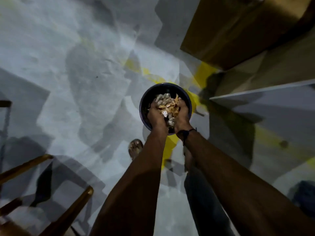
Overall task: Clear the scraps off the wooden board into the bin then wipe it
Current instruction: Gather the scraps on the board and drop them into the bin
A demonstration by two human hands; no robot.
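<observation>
Both hands, left hand [156,114] and right hand [182,114], cup a heap of scraps [166,106] between them over the dark bin [144,99]; a sandalled foot [135,148] stands at seven o'clock of it on the grey floor [68,65].

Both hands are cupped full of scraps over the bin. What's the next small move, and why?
Probably part the hands and let the load drop. The left hand and right hand cup the scraps together right above the open mouth of the dark round bin on the floor, so the scraps should fall inside. The wooden board is out of view; wiping comes later.
</observation>
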